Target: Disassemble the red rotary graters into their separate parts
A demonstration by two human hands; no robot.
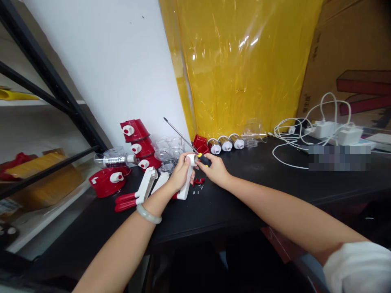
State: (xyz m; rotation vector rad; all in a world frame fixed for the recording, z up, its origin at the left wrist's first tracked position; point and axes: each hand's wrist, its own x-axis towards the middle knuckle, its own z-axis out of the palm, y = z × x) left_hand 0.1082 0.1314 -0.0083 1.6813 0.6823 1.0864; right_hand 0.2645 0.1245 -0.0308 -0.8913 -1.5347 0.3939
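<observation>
My left hand [180, 173] is closed around a white crank handle [185, 189], held tilted over the black table. My right hand [217, 169] grips a screwdriver [204, 159] by its black and yellow handle; the shaft points up and to the left, away from the crank. Its fingertips are at the crank's round top end. Just below my hands lie small red parts [198, 181] and several loose screws [198, 192]. Left of my left hand are more white cranks [147, 183] with red grips [125, 202].
Red housings [143, 147] stand stacked at the left, beside another red housing [106, 182] with a clear part. Clear cups [166, 148] and metal drums [225, 143] line the back. White cables and chargers [324, 129] lie at the right. A black shelf frame [61, 95] rises on the left.
</observation>
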